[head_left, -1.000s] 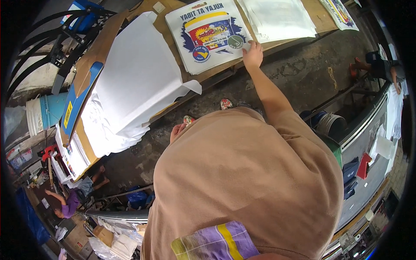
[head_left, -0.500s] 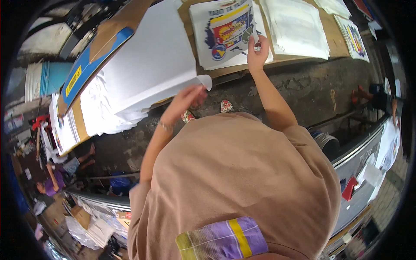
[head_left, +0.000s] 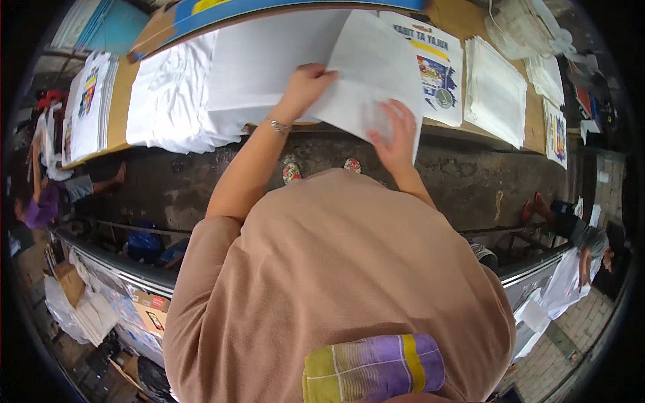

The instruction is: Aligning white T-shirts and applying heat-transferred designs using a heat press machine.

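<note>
Stretching from the pale layer point(head_left: 269, 67) toward the printed stack point(head_left: 440, 77), the sheet point(head_left: 369, 74) dips past the table's point(head_left: 119, 111) front edge. The left hand point(head_left: 309, 87) pinches its left side; the right hand point(head_left: 395, 134), fingers spread, blurs over it, contact unclear to me. A lopsided pull might crease it. Below runs dark, stained floor point(head_left: 195, 168); someone in purple point(head_left: 44, 201) is off left.

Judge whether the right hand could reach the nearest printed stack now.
Likely yes: the right hand is near; the sheet hides part of the printed stack, but its right side shows.
</note>
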The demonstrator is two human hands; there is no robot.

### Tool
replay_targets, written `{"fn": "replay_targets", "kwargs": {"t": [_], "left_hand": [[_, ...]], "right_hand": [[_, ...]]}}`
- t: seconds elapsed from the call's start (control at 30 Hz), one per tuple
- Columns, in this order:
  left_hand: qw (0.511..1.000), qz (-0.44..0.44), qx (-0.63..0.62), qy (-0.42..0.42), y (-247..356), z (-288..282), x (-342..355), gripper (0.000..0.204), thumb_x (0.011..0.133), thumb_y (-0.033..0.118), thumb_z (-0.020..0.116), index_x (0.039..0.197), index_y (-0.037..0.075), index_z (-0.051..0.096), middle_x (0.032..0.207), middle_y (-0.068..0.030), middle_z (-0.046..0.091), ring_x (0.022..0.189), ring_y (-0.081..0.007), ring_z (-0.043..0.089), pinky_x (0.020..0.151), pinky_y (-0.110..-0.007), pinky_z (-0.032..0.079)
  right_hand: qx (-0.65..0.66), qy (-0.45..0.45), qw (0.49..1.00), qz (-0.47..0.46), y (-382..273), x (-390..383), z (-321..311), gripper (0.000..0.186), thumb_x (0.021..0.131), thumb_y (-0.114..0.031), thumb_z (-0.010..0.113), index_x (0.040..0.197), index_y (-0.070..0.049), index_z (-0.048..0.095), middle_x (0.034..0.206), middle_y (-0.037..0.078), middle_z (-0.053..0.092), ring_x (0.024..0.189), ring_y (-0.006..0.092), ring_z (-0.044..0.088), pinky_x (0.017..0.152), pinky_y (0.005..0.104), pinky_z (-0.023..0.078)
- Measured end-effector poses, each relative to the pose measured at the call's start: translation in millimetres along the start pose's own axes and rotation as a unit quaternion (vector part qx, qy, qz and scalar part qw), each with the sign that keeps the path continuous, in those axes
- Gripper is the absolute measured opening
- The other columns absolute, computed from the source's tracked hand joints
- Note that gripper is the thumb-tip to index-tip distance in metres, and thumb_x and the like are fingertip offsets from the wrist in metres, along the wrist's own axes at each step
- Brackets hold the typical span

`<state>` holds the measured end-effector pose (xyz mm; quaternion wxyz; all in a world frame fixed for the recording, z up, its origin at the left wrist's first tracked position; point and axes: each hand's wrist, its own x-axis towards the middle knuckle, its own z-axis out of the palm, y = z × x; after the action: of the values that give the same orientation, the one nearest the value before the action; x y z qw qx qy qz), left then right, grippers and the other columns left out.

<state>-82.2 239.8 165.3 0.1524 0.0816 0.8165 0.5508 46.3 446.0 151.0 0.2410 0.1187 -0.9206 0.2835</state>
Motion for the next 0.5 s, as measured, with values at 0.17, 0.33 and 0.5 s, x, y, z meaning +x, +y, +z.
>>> {"fn": "replay_targets", "kwargs": {"t": [0.17,0.33,0.5], "left_hand": [[0.979,-0.098,-0.161,0.083,-68,-88,-51,0.030,0.082,0.022,0.064,0.092,-0.005,0.063,0.079,-0.0038,0.063,0.067,-0.0096,0.056,0.061,-0.024,0.045],[0.966,-0.102,-0.211,0.106,-115,-129,-62,0.031,0.080,0.020,0.064,0.095,-0.008,0.063,0.079,-0.0053,0.064,0.067,-0.0087,0.055,0.058,-0.022,0.045],[0.975,-0.006,-0.110,0.192,-144,-151,-62,0.026,0.072,0.013,0.067,0.097,0.005,0.066,0.084,-0.0081,0.064,0.069,-0.0130,0.057,0.065,-0.026,0.048]], "right_hand": [[0.023,0.070,0.975,0.210,-7,-18,29,0.062,0.075,-0.031,0.071,0.126,-0.010,0.042,0.124,0.023,0.041,0.117,0.0335,0.037,0.095,0.0434,0.032],[0.393,0.038,0.776,0.492,-25,-19,53,0.070,0.077,-0.016,0.070,0.133,-0.012,0.027,0.121,0.020,0.045,0.110,0.0232,0.044,0.089,0.0336,0.037],[0.284,0.074,0.898,0.328,-29,1,74,0.037,0.076,-0.002,0.068,0.111,-0.001,0.057,0.096,0.009,0.060,0.085,0.0113,0.054,0.071,0.0223,0.042]]}}
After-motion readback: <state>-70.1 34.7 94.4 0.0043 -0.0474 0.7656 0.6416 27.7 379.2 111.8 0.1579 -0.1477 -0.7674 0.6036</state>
